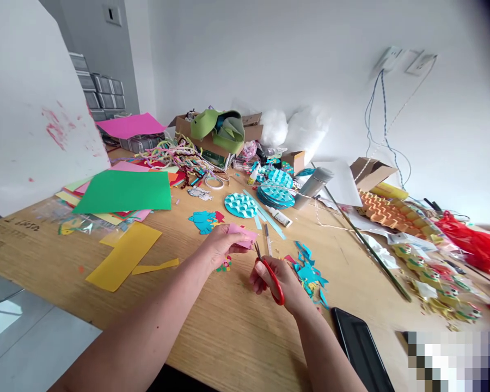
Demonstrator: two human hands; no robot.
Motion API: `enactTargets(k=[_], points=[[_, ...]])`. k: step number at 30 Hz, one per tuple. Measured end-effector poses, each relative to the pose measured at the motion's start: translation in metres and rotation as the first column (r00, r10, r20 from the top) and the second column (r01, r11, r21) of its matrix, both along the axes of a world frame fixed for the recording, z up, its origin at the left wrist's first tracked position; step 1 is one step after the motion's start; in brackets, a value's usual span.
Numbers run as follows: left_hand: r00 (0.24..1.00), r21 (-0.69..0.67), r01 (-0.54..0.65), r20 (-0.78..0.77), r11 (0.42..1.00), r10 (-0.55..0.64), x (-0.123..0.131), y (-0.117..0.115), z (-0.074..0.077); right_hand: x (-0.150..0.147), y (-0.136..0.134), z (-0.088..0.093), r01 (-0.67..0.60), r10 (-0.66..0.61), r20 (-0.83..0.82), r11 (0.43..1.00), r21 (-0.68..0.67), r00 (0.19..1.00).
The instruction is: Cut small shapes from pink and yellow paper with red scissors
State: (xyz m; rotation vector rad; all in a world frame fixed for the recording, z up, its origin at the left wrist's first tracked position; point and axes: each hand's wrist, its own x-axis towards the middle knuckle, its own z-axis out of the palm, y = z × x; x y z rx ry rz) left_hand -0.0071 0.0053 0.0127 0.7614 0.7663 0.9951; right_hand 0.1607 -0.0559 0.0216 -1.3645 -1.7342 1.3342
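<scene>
My left hand (219,244) pinches a small piece of pink paper (243,237) above the middle of the table. Red-handled scissors (276,284) are gripped in my right hand (278,277), their blades pointing up at the paper's right edge. Whether the blades touch the paper I cannot tell. Below the paper lie several small coloured dots (225,265). Behind my left hand are blue fish-shaped cutouts (204,221). Blue paper scraps (310,272) lie to the right of my right hand, and a pen-like tool (267,238) rests just beyond the scissors.
Yellow paper (124,256) and a green sheet (124,191) lie at the left. Blue-and-white patterned discs (240,204), a glue bottle (279,216) and a grey cylinder (313,188) stand farther back. A black phone (361,348) lies near the front right, beside a long green stick (367,247).
</scene>
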Motion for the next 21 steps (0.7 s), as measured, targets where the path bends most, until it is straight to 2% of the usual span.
enactTargets(k=[4, 8, 21], points=[[0.999, 0.009, 0.044, 0.028, 0.999, -0.044, 0.004, -0.003, -0.001, -0.002, 0.0, -0.003, 0.05, -0.05, -0.012, 0.998, 0.028, 0.999], [0.997, 0.005, 0.07, 0.039, 0.998, -0.07, 0.006, -0.004, -0.005, 0.0, 0.001, -0.008, 0.089, -0.089, -0.047, 0.996, -0.01, 0.995], [0.991, -0.068, 0.125, 0.046, 0.99, -0.122, 0.008, -0.006, -0.005, 0.003, 0.002, -0.012, 0.11, -0.116, -0.07, 0.991, -0.079, 0.991]])
